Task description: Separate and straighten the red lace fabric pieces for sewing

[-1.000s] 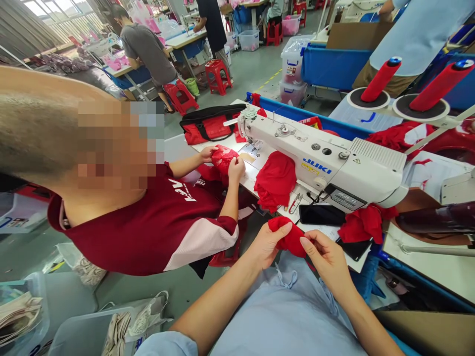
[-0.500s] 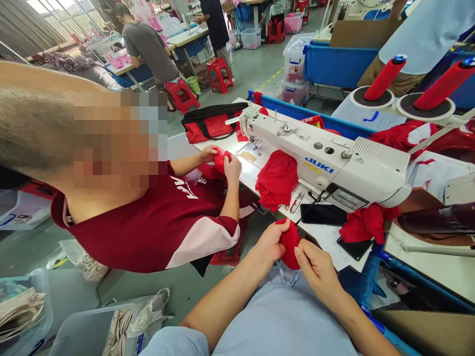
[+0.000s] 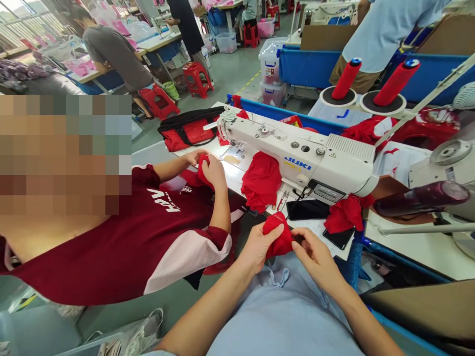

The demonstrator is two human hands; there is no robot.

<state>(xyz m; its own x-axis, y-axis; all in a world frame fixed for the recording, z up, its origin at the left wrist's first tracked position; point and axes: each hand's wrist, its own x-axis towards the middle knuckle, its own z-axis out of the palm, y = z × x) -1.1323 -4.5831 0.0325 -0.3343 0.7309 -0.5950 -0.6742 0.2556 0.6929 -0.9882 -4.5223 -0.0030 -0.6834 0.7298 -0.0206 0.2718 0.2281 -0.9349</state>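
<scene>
Both arms point(image 3: 218, 301) extend beside the bench point(image 3: 234, 173); the left hand point(image 3: 260, 243) pinches red cloth point(image 3: 278, 241), thumb on top; the right hand point(image 3: 314, 252) curls at its edge, grip unclear.

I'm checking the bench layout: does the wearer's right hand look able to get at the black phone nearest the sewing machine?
Probably yes: the black phone lies mostly uncovered just beyond the right hand, with nothing evident between, though that hand is at the red cloth's edge.
</scene>
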